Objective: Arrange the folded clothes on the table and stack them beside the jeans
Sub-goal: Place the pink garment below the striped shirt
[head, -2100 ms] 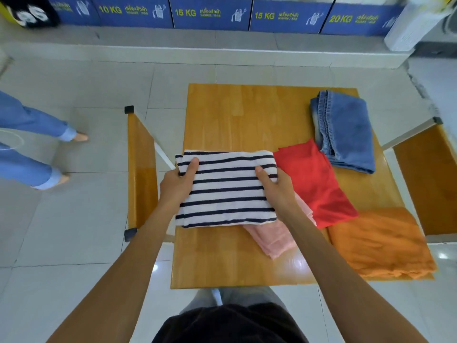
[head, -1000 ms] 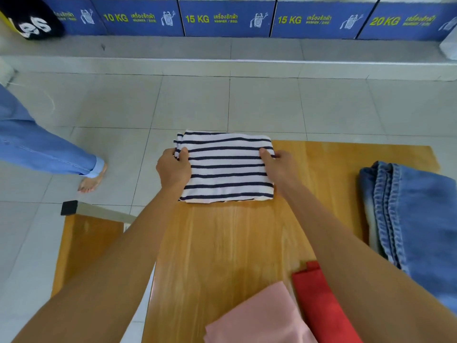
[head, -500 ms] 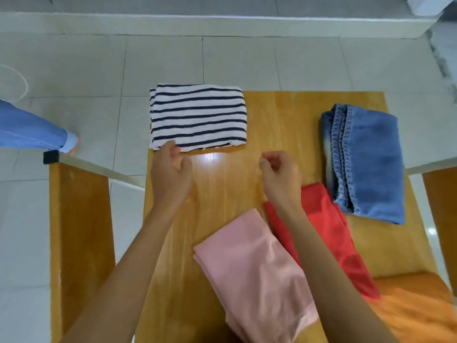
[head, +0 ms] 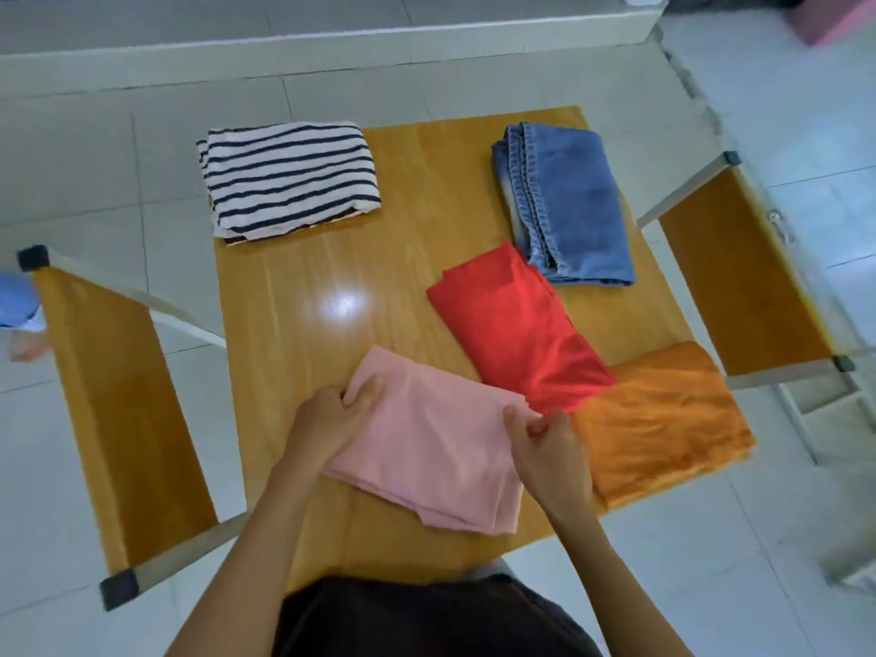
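A folded pink garment (head: 426, 448) lies near the front edge of the wooden table (head: 308, 301). My left hand (head: 332, 414) pinches its far left corner and my right hand (head: 545, 443) pinches its right edge. A folded striped shirt (head: 289, 175) rests at the table's far left corner, partly overhanging. Folded blue jeans (head: 564, 201) lie at the far right. A folded red garment (head: 516, 324) sits below the jeans, touching them, and overlaps a folded orange garment (head: 663, 419) at the front right.
Wooden benches flank the table, one on the left (head: 118, 410) and one on the right (head: 749, 277). A person's foot and blue trouser leg (head: 19, 305) show at the left edge. A tiled floor surrounds everything, with a raised step (head: 332, 45) behind.
The striped shirt was carried to the table's far left corner and let go. Both hands came back toward me and took hold of the pink garment.
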Available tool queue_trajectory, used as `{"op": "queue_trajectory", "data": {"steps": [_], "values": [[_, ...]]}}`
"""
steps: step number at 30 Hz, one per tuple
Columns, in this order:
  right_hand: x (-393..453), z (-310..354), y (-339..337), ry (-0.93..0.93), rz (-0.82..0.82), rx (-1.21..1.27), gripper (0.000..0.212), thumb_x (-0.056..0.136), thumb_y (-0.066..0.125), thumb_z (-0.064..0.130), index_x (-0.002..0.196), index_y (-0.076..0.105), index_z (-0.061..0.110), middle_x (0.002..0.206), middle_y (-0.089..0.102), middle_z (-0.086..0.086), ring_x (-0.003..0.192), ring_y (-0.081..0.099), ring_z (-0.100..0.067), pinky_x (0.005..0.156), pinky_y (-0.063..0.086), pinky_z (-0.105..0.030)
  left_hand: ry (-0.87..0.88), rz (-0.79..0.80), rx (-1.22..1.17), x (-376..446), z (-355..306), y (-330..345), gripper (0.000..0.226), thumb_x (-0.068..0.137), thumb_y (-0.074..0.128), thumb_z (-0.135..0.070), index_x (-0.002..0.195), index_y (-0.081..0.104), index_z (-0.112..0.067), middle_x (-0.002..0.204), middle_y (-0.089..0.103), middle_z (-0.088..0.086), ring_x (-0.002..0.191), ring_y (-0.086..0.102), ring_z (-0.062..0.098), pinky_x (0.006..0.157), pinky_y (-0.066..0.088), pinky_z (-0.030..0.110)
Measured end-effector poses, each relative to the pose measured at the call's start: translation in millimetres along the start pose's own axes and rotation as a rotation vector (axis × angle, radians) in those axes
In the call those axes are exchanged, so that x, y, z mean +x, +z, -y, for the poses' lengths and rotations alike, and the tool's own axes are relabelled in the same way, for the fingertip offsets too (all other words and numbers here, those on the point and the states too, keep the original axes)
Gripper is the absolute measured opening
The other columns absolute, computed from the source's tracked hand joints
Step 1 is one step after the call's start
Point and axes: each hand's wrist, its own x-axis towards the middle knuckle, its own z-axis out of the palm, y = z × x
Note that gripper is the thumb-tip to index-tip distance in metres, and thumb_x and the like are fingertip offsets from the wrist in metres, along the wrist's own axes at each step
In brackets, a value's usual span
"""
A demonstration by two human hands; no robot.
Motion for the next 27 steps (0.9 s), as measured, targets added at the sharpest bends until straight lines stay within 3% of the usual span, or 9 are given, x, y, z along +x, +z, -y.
{"op": "queue_trajectory", "data": {"steps": [3,5,8,11,17,19,21,24,27], "values": [[-20,1,11,0.117,0.016,0.072,0.077,0.075,0.069,0.070,0.118,0.045,0.010,0.112,0.058,-0.009,0.103,0.060,-0.033,0.079,0.045,-0.040,-0.068,0.079,-0.122,-22,8,3,0.054,0.081,0.058,-0.071,0.097,0.067,-0.021,0.097,0.067,-0.002,0.095,0.064,0.026,0.082,0.052,0.035],[-24,-1,16,0.202,0.067,0.135,0.084,0.070,0.072,0.072,0.118,0.046,0.008,0.110,0.059,-0.006,0.101,0.060,-0.031,0.078,0.044,-0.038,-0.051,0.062,-0.165,-34,17,7,0.052,0.081,0.063,-0.066,0.108,0.069,-0.022,0.106,0.069,-0.001,0.098,0.065,0.025,0.086,0.053,0.036],[-26,1,20,0.202,0.195,0.184,0.073,0.071,0.072,0.071,0.101,0.061,0.005,0.093,0.068,-0.005,0.087,0.064,-0.024,0.068,0.050,-0.037,-0.045,-0.067,-0.277,-51,31,9,0.042,0.084,0.064,-0.060,0.105,0.067,-0.024,0.110,0.070,-0.002,0.096,0.064,0.022,0.086,0.052,0.037],[-34,13,26,0.085,0.217,0.230,0.053,0.073,0.071,0.068,0.086,0.068,0.016,0.082,0.071,0.001,0.081,0.067,-0.019,0.070,0.056,-0.039,-0.056,-0.107,-0.422,-62,42,2,0.047,0.090,0.060,-0.052,0.127,0.061,-0.023,0.119,0.063,-0.005,0.103,0.058,0.019,0.086,0.046,0.034],[-25,77,30,-0.124,0.237,0.362,0.029,0.090,0.068,0.047,0.102,0.054,0.024,0.089,0.057,0.021,0.080,0.055,0.001,0.062,0.037,-0.008,-0.056,-0.100,-0.603,-50,49,-35,0.036,0.095,0.058,-0.046,0.126,0.056,-0.027,0.116,0.064,-0.005,0.100,0.061,0.014,0.087,0.049,0.035],[-7,106,36,-0.162,0.261,0.358,0.040,0.090,0.066,0.051,0.111,0.055,0.019,0.103,0.062,0.015,0.096,0.059,-0.011,0.076,0.041,-0.019,-0.064,-0.149,-0.634,-36,43,-56,0.043,0.094,0.058,-0.046,0.130,0.057,-0.023,0.118,0.065,-0.002,0.103,0.063,0.019,0.087,0.051,0.037],[16,137,41,-0.214,0.252,0.346,0.046,0.088,0.065,0.057,0.108,0.057,0.016,0.105,0.065,0.006,0.100,0.062,-0.021,0.077,0.042,-0.030,-0.058,-0.191,-0.655,-17,33,-79,0.044,0.094,0.058,-0.047,0.130,0.058,-0.021,0.117,0.067,-0.001,0.102,0.064,0.020,0.083,0.052,0.037],[52,191,44,-0.295,0.271,0.349,0.045,0.089,0.064,0.057,0.103,0.054,0.016,0.097,0.061,0.005,0.091,0.060,-0.021,0.068,0.042,-0.030,-0.028,-0.248,-0.689,13,12,-109,0.037,0.095,0.057,-0.046,0.125,0.057,-0.024,0.114,0.066,-0.001,0.096,0.063,0.017,0.076,0.051,0.033],[87,237,49,-0.313,0.307,0.382,0.042,0.092,0.063,0.052,0.108,0.052,0.016,0.098,0.057,0.004,0.092,0.058,-0.020,0.075,0.046,-0.033,-0.037,-0.308,-0.696,45,-9,-124,0.040,0.097,0.053,-0.049,0.127,0.054,-0.022,0.118,0.062,-0.001,0.105,0.060,0.022,0.086,0.051,0.038]]}}
